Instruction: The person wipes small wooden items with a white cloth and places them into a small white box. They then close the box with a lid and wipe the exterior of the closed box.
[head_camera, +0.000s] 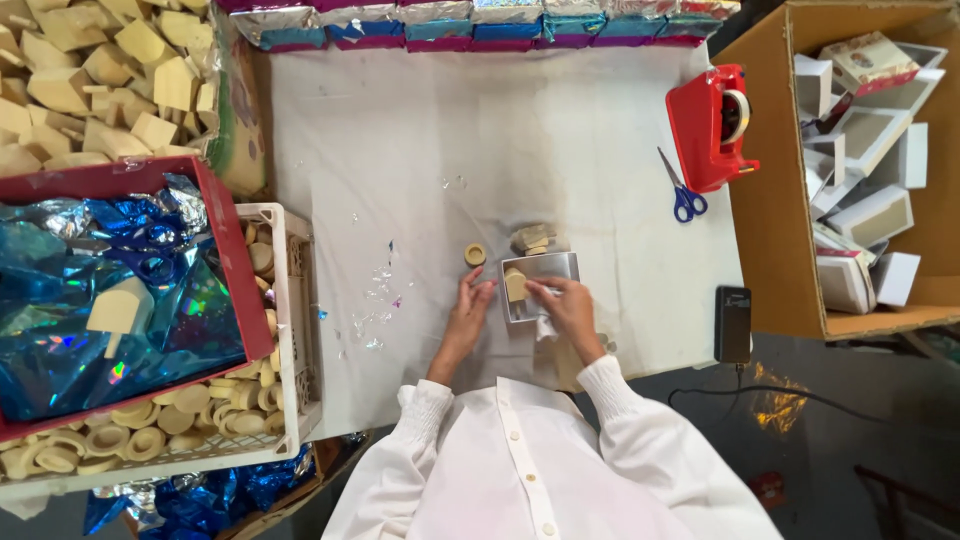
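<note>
Head view looked straight down on a white-covered desk (420, 150). Near its front edge lay a square sheet of silver foil (540, 285) with a small beige house-shaped block (516, 285) resting on it. The right hand (568, 305) had its fingers curled onto the foil beside the block, pinching what seemed to be the sheet's edge; the left hand (468, 308) lay loosely open, fingertips touching the foil's left edge and gripping nothing that showed. Just beyond the foil sat a beige ring (475, 255) and a few more beige blocks (532, 238). A red tape dispenser (712, 125) and blue-handled scissors (682, 190) lay toward the right edge, and a white crate of rings (290, 330) stood at the left. Wrapping cleanly would probably call for keeping the block centred and pressing each fold flat against its sides.
</note>
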